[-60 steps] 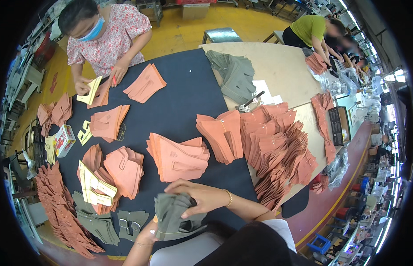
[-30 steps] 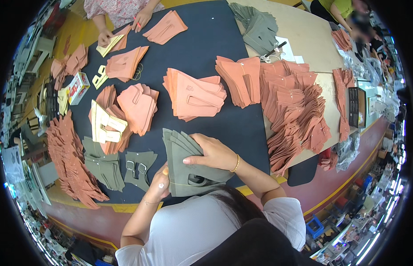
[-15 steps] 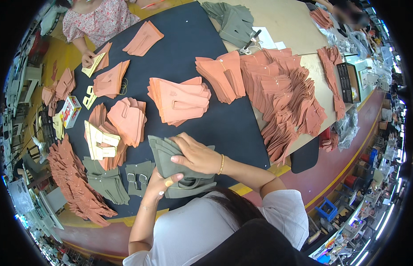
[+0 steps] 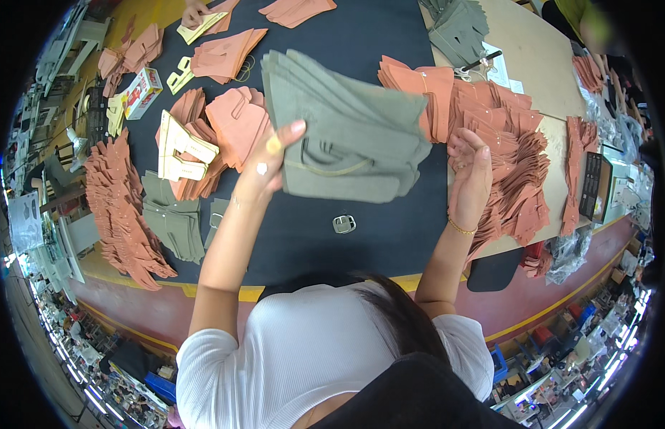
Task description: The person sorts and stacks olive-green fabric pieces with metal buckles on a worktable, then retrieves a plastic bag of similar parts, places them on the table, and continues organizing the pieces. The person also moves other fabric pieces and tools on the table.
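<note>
Grey-green cut pieces form a fanned stack lifted above the black table, pinched at its lower left edge by the left hand. Just right of the stack, the right hand hangs open and empty, over the salmon pieces.

Black-covered table, yellow front edge; small metal buckle near front edge; salmon cut pieces heaped toward right edge; grey-green pieces at left front corner.

Olive-green fabric stack, salmon-pink cut pieces, black table mat, cream templates
</note>
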`<state>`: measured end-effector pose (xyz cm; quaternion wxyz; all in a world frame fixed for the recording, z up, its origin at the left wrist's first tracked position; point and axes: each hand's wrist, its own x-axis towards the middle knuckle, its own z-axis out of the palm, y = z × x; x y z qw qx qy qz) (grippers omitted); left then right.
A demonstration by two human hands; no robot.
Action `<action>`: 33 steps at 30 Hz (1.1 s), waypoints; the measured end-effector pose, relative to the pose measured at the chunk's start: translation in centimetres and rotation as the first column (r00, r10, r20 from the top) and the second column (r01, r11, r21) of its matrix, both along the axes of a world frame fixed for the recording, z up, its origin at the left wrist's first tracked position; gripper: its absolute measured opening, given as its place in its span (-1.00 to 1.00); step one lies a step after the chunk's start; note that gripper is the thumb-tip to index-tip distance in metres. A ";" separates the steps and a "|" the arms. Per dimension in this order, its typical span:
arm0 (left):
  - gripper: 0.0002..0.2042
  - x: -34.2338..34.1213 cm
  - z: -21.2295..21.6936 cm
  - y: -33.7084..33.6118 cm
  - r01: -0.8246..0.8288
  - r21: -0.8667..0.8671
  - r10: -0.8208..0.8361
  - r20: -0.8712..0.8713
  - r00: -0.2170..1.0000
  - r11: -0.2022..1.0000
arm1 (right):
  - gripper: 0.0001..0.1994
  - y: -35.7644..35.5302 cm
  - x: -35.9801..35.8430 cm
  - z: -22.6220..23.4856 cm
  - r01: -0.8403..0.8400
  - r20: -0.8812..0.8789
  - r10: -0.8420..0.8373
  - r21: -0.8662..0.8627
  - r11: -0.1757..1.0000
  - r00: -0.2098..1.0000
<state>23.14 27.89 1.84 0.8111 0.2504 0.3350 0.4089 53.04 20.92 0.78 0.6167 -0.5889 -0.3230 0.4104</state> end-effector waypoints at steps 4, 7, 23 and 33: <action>-0.26 0.8 -4.7 5.3 0.091 -0.096 -0.110 -0.211 0.971 0.991 | -0.62 -0.4 0.3 -0.1 -0.016 0.099 0.021 -0.052 0.998 0.995; -0.29 0.6 -7.4 6.8 0.161 -0.066 -0.174 -0.359 0.917 0.985 | -0.74 -0.5 0.0 -0.3 -0.037 0.131 0.046 -0.073 0.997 0.990; -0.29 -0.5 -7.8 8.7 0.229 0.008 -0.149 -0.738 0.659 0.973 | -0.80 1.6 -2.2 -0.8 -0.269 0.449 0.298 -0.128 0.955 0.843; -0.18 -3.8 -18.2 1.1 -0.326 -0.484 0.124 -0.402 0.907 0.812 | -0.67 4.8 -6.1 -1.9 -0.264 0.758 0.094 0.106 0.959 0.645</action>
